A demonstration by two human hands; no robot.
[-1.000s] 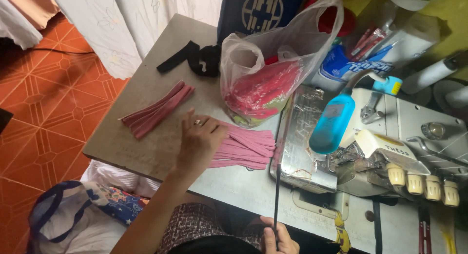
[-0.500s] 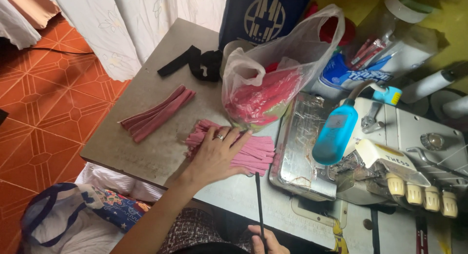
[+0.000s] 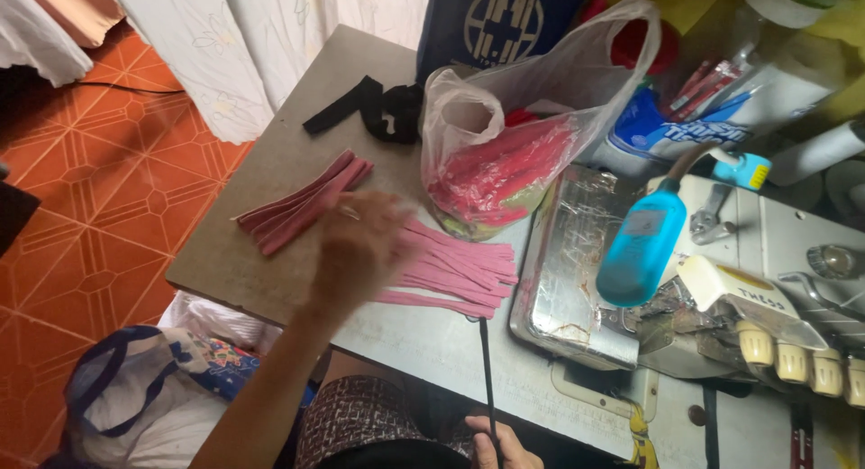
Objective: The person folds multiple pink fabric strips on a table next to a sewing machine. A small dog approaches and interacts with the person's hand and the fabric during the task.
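My left hand is motion-blurred over the left ends of a fan of pink fabric strips on the grey table. Whether it grips a strip is unclear. A bundle of darker maroon strips lies just to its left. Behind the pink strips stands a clear plastic bag full of red and pink strips. At the bottom edge, my right hand is closed around a thin black rod, whose tip points up at the pink strips.
A sewing machine fills the right side, with a shiny metal tray and a blue bottle beside it. Black fabric pieces lie at the table's back. A blue-and-white bag sits on the orange tiled floor.
My left hand spread flat on the pink strips, then slid left to their ends and is now blurred. The view has drifted slightly; the rod stays in my right hand.
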